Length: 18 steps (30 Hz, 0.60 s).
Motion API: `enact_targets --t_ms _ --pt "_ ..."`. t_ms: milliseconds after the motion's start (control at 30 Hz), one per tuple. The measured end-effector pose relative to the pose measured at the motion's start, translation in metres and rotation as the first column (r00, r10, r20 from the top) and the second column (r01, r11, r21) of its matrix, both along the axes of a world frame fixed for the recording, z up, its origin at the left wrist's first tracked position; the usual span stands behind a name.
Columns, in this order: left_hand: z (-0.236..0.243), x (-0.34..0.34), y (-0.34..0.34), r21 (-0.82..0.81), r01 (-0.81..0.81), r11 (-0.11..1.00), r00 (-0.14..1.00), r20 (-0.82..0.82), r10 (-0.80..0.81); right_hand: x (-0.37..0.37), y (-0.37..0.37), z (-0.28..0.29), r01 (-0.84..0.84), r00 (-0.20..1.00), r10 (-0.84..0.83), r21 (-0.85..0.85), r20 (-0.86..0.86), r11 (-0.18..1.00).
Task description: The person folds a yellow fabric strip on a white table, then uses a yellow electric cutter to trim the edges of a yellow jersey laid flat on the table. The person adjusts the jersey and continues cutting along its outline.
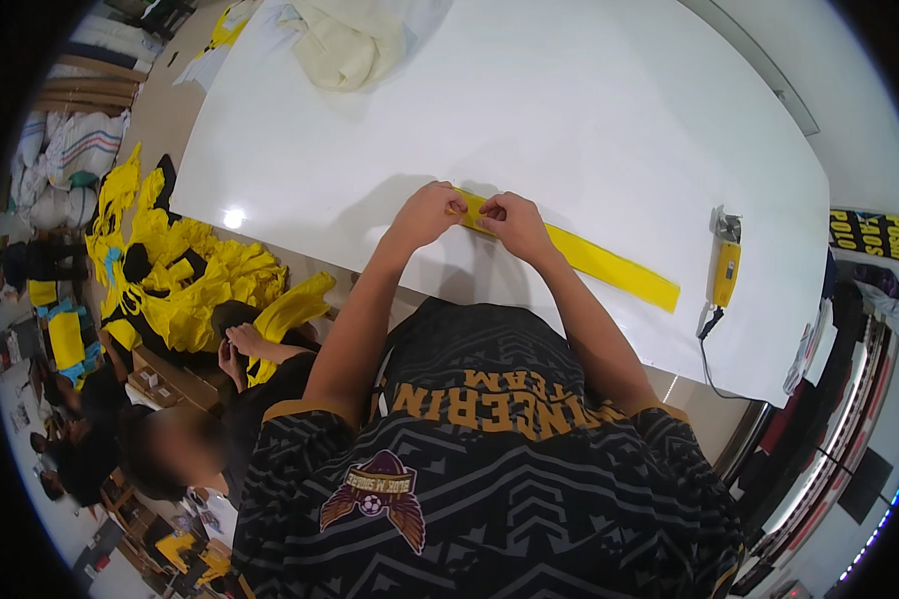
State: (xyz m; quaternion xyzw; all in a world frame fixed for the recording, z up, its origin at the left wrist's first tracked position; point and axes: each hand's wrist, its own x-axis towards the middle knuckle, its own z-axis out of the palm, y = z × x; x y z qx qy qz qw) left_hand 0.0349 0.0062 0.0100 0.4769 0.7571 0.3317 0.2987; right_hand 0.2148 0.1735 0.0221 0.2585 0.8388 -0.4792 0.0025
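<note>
A long yellow strip (609,262) lies slantwise on the white table (569,100) in front of me. My left hand (429,214) pinches its upper-left end, fingers curled at the edge. Just to its right, my right hand (510,224) has fingertips closed on the same strip, a short way along it. Part of the strip is hidden under my fingers. Right of the strip lies a yellow corded electric cutting tool (725,265) with a metal head, its dark cable hanging toward the table's near edge.
Cream cloth (350,40) lies at the table's far left. Yellow and black fabric heaps (210,290) are beside the table at left, where a co-worker (185,449) holds yellow cloth and other people work farther back. Stacked rolls and boards (824,419) stand at the right.
</note>
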Motion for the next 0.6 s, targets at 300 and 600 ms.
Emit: enact_targets --t_ms 300,600 --pt "0.002 -0.002 0.001 0.000 0.001 1.000 0.995 0.101 -0.001 0.000 -0.005 -0.021 -0.014 1.000 0.016 0.138 -0.007 0.990" --pt "-0.013 0.000 0.007 0.041 -0.005 0.999 1.000 -0.022 0.006 0.000 -0.003 -0.017 0.007 1.000 -0.006 0.038 -0.031 0.999"
